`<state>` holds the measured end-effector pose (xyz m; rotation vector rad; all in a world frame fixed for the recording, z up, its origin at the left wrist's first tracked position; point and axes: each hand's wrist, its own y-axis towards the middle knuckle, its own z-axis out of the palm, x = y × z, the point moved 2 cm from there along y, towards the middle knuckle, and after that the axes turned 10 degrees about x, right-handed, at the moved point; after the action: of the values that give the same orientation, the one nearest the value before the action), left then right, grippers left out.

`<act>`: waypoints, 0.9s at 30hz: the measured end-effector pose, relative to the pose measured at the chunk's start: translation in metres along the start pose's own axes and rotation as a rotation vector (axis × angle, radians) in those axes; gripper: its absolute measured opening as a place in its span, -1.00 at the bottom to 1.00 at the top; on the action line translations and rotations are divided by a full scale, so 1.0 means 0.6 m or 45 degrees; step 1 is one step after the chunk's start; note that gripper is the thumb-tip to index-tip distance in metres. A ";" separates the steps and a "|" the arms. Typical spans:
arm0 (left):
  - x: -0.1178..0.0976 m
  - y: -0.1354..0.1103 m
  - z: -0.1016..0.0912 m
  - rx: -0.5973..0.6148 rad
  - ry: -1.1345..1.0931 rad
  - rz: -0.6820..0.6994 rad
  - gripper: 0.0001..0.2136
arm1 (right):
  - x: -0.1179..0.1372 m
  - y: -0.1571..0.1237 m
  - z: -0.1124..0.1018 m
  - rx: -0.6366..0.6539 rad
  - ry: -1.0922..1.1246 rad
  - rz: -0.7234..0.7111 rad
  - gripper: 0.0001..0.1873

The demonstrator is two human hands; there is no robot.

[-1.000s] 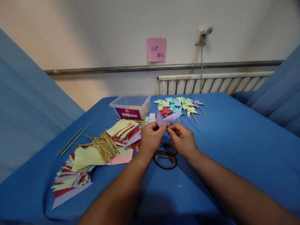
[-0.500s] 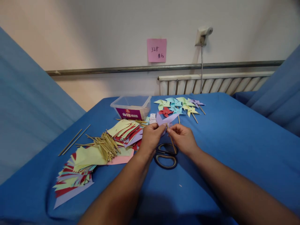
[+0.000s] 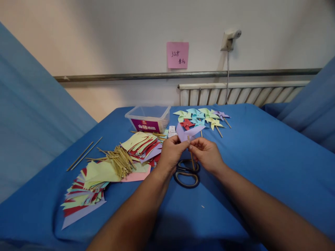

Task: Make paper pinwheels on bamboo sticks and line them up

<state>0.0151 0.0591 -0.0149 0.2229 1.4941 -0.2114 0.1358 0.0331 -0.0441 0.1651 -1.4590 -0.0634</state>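
Observation:
Over the blue table, my left hand pinches the folded lilac paper pinwheel at its centre. My right hand is closed on a thin wooden stick that points up into the paper and hangs down between my hands. Black-handled scissors lie flat just beneath both hands.
A pile of wooden sticks and stacks of cut coloured paper lie to the left. A clear plastic box stands behind them. Several finished pinwheels lie at the back. Blue-covered panels flank both sides; a radiator is behind.
The stick now shows below my right hand and stands more upright. Both hands stay together on the lilac paper; the view has shifted slightly.

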 end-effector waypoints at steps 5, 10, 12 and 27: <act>-0.006 0.000 -0.004 -0.028 0.097 -0.021 -0.75 | 0.008 0.000 -0.018 -0.030 -0.183 -0.021 -0.70; -0.008 -0.003 0.000 0.070 0.010 -0.121 -0.72 | 0.023 0.009 -0.051 -0.150 -0.066 -0.097 -0.68; -0.008 -0.006 0.004 0.143 -0.042 -0.153 -0.72 | 0.021 0.014 -0.053 -0.067 0.109 -0.038 -0.64; 0.013 0.000 0.003 0.206 -0.027 -0.202 -0.75 | 0.005 0.018 -0.038 0.057 0.395 0.116 -0.66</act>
<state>0.0173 0.0585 -0.0223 0.2312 1.4758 -0.4618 0.1581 0.0452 -0.0421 0.1378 -1.1569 0.0668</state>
